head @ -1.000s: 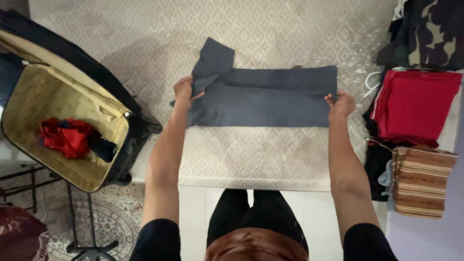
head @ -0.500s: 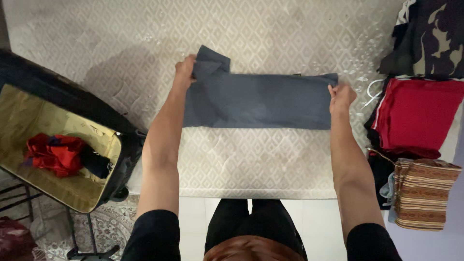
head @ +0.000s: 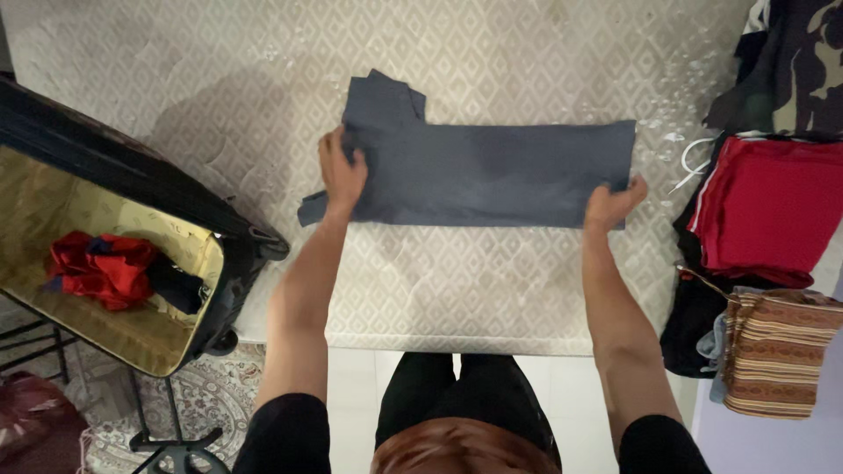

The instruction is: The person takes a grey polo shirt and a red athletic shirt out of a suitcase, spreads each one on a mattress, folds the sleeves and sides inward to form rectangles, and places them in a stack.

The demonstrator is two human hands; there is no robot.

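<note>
Nearest the camera are the person's dark trousers and both bare forearms, reaching away over the near edge of a pale mattress point(head: 457, 281) with a quilted diamond pattern. The left hand point(head: 341, 174) lies palm down, fingers spread, flat on the left end of a folded grey garment point(head: 492, 175); it presses rather than grips. The right hand point(head: 612, 204) is closed on the garment's near right corner, thumb and fingers pinching the edge. The garment lies flat on the mattress just beyond both hands, its long axis running left to right between them; a sleeve-like flap points away at the far left end, and a smaller tab sticks out to the left beside the left wrist. To the left, off the mattress edge, stands an open black suitcase point(head: 176, 202) with a cream lining, holding a crumpled red cloth point(head: 92, 268) and a dark item beside it. To the right, from near to far, lie a striped brown folded cloth point(head: 773, 355), a folded red cloth point(head: 768, 211) and a camouflage-patterned garment point(head: 803, 61).
</note>
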